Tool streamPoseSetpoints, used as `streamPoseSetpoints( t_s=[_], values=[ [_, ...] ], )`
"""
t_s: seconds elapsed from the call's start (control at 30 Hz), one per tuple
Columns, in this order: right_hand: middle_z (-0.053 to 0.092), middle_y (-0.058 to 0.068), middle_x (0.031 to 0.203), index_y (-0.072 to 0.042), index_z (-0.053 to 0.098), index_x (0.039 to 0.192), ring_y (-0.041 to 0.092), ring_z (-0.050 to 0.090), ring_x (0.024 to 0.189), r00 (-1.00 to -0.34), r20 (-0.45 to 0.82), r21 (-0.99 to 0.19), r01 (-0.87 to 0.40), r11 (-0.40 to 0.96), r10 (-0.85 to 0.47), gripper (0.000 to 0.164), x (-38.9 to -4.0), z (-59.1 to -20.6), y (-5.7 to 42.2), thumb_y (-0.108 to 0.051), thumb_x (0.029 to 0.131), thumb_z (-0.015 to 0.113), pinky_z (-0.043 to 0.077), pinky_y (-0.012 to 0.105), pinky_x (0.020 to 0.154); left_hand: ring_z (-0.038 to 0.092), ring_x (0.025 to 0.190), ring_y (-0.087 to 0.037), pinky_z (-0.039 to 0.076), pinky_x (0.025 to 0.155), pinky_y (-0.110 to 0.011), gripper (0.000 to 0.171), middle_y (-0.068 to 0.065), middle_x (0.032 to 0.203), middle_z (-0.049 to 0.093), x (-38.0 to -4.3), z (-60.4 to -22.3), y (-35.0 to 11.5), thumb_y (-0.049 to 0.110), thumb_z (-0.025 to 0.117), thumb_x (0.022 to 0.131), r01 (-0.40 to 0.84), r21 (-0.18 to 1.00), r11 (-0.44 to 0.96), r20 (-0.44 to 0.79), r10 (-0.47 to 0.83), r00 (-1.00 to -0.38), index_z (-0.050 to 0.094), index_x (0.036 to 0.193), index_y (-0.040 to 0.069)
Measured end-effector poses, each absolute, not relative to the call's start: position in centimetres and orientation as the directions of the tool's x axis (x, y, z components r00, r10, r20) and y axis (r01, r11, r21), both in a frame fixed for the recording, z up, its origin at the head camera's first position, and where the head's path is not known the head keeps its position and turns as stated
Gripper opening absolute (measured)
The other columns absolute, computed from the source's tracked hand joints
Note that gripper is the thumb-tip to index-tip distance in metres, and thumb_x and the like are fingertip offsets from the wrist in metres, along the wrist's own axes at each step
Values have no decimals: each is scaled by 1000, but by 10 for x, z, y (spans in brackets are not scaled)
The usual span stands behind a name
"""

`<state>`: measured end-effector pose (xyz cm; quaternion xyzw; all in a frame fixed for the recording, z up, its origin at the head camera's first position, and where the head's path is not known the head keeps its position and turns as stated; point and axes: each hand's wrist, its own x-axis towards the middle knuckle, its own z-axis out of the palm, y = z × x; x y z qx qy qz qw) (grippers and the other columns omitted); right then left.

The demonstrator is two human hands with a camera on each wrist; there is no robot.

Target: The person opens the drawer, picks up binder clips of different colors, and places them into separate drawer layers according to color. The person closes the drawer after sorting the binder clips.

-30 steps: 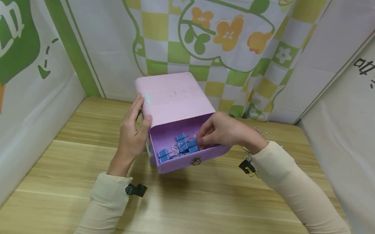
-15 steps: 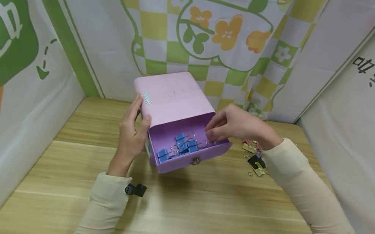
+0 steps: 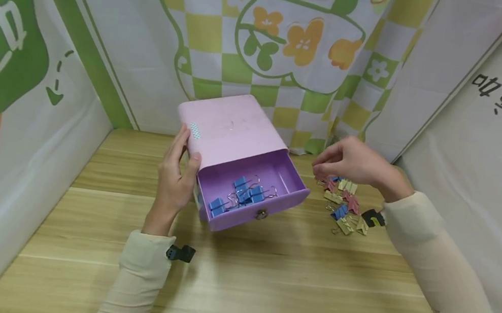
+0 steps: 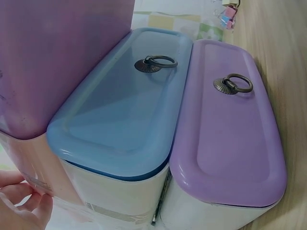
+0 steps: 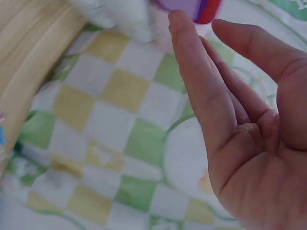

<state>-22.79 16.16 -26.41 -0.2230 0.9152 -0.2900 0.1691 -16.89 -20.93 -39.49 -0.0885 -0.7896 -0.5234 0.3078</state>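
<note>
A pink drawer box (image 3: 233,129) stands at an angle on the table, its purple top drawer (image 3: 292,173) pulled out. Several blue binder clips (image 3: 243,191) lie in that drawer, towards its front and left. My left hand (image 3: 175,179) rests against the box's left side with fingers extended; in the left wrist view its fingertips touch the side wall. To the right of the drawer, my right hand (image 3: 356,160) hovers over a pile of binder clips (image 3: 344,207) in yellow, pink and blue. The right wrist view shows its fingers (image 5: 199,81) and thumb apart, holding nothing.
Below the pulled-out drawer, a blue drawer (image 4: 124,110) and a purple drawer (image 4: 228,129) are closed, each with a metal ring pull. A checked curtain (image 3: 266,99) hangs behind the table (image 3: 237,287), and printed white fabric walls flank both sides.
My right hand has come up out of the drawer and moved right to above the clip pile, uncovering the drawer's right part. My left hand stays at the box.
</note>
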Motion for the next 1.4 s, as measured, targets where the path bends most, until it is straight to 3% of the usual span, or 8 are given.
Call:
streamPoseSetpoints(
  t_s=[0.2,0.27,0.43,0.5,0.8,1.03,1.23,1.4],
  values=[
    [83,11,102,-2,80,114,22,79,90,-846,-146,-472,-396,788,-512,24,-239,-292,184,-19,98,74,66,44,85,35,159,-27,37,130,-48,64,-3,174,32,-168,-396,-211,33,51,105,460,773,436,579,-188,-794,38,164,9],
    [82,11,102,-4,81,109,24,77,95,-841,-138,-400,-435,807,-523,19,-243,-301,191,-17,97,74,61,50,97,36,158,-27,37,130,-49,64,-3,174,32,-168,-396,-211,32,51,105,462,773,435,581,-191,-791,39,163,9],
    [82,7,98,-8,83,100,24,75,91,-832,-176,-295,-466,835,-526,14,-253,-323,205,-18,97,74,60,52,95,37,158,-28,38,129,-53,64,-4,173,33,-168,-397,-212,31,51,104,472,768,433,592,-195,-782,40,163,9],
    [81,9,97,-6,82,100,23,76,87,-832,-197,-301,-453,839,-519,15,-257,-332,210,-17,97,74,66,50,84,38,157,-27,38,129,-54,63,-4,173,33,-168,-397,-212,30,51,104,475,765,435,595,-196,-779,40,163,8],
    [78,9,88,-2,80,93,19,70,78,-849,-262,-246,-401,882,-459,16,-270,-375,224,-17,94,77,64,49,80,38,157,-28,38,128,-53,63,-3,173,33,-168,-398,-211,30,51,105,477,761,440,600,-195,-776,40,162,8],
    [70,11,63,-3,77,75,13,57,51,-856,-293,-257,-359,897,-427,23,-269,-391,225,-16,94,76,55,31,63,37,158,-27,37,130,-48,63,-2,174,32,-169,-397,-210,31,50,105,476,759,445,594,-172,-786,39,164,10],
    [69,11,64,-3,78,77,10,53,50,-856,-322,-296,-314,902,-403,22,-266,-394,226,-19,93,78,53,28,60,37,158,-27,37,130,-47,63,-2,174,32,-168,-396,-211,30,50,105,478,762,436,592,-171,-788,39,163,9],
    [68,10,63,-4,75,73,9,49,50,-825,-396,-324,-286,902,-404,31,-268,-395,228,-24,97,74,45,24,53,37,158,-27,38,129,-51,63,-2,174,32,-169,-395,-211,31,51,105,479,765,431,591,-175,-787,40,163,9]
  ],
)
